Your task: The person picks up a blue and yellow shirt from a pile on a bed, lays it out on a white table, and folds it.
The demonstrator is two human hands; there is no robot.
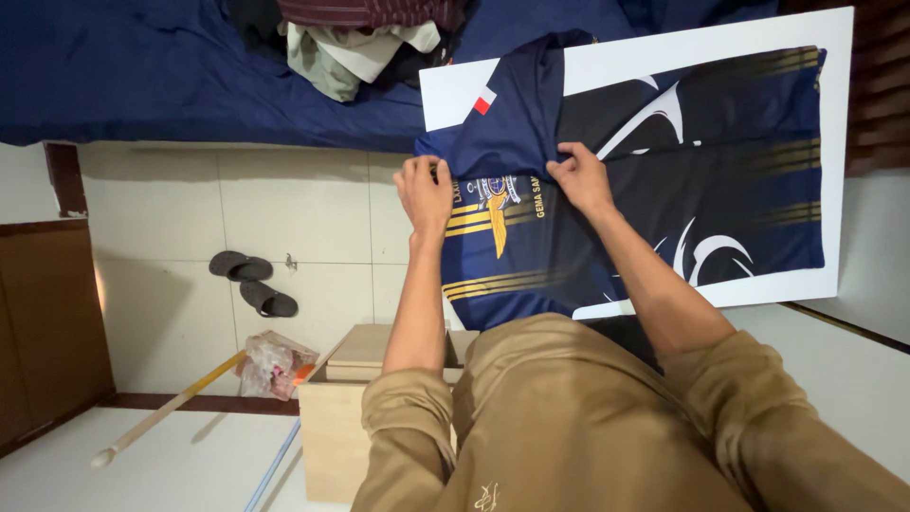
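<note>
Navy jersey (531,251) under both hands (502,185)

One head-worn camera looks down, close, at a jersey (607,199) on a white board (720,57).

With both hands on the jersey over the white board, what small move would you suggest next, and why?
Probably draw the folded flap flat across the board. The left hand and right hand both pinch the navy jersey, part of it already turned over the white board, and the fabric between them looks bunched.
</note>
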